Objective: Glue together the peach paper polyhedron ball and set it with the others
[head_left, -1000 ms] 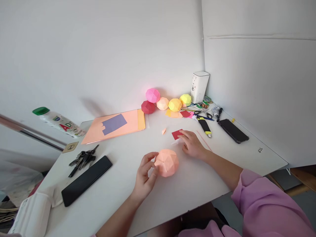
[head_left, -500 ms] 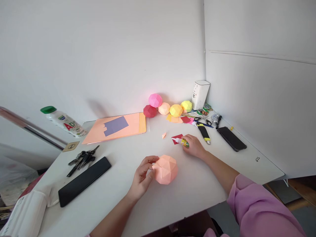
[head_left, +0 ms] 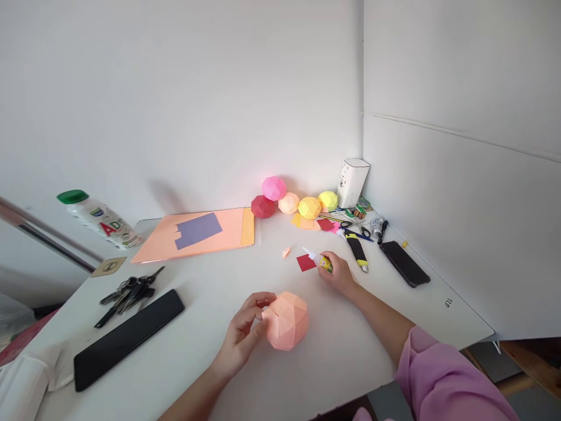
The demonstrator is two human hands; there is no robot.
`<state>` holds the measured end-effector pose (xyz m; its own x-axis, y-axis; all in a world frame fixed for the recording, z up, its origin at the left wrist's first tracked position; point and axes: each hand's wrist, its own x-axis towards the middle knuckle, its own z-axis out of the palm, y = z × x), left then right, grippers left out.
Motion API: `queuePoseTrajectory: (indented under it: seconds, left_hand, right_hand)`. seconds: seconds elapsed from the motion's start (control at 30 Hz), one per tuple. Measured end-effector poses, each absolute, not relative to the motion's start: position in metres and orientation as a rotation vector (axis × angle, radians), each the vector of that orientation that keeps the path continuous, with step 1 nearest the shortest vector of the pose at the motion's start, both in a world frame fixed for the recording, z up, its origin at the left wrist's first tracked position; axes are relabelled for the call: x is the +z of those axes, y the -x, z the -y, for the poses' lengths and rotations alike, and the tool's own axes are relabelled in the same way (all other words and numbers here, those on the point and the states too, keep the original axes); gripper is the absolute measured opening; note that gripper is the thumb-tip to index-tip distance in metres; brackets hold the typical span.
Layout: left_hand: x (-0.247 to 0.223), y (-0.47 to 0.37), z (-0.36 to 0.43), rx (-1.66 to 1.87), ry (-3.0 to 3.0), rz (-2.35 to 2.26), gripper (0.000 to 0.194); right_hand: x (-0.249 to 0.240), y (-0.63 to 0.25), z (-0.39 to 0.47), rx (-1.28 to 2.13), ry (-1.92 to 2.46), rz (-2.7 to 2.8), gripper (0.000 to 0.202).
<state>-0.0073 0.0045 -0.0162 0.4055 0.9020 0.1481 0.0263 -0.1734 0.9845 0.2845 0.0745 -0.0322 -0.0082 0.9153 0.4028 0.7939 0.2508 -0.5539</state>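
A faceted peach paper ball [head_left: 289, 320] is gripped at its left side between the thumb and fingers of my left hand [head_left: 245, 330]. My right hand [head_left: 339, 273] is closed around a small glue bottle [head_left: 325, 263] with a white nozzle that points up and left. Beneath the nozzle lies a red paper square [head_left: 306, 262]. A small folded peach paper piece [head_left: 286, 252] rests on the table just left of that square.
Several colored paper balls [head_left: 288, 203] line the back wall. Peach paper sheets [head_left: 153, 237], keys [head_left: 131, 295] and a black phone [head_left: 129, 339] are on the left. A box cutter [head_left: 357, 251], scissors [head_left: 363, 231] and another phone [head_left: 405, 264] lie right.
My right hand has raised the glue bottle slightly off the red square, its nozzle tilting upward. The left hand keeps hold of the peach ball. The whole view has shifted a little.
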Motion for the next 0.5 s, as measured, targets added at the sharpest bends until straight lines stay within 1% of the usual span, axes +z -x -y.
queuePoseTrajectory:
  seconds: [0.5]
  left_hand:
    - [-0.0117,0.0049,-0.0055,1.021,-1.558,-0.849,0.039]
  right_hand:
    - [-0.028,-0.2809,-0.0764,0.325,1.632,1.607,0.029]
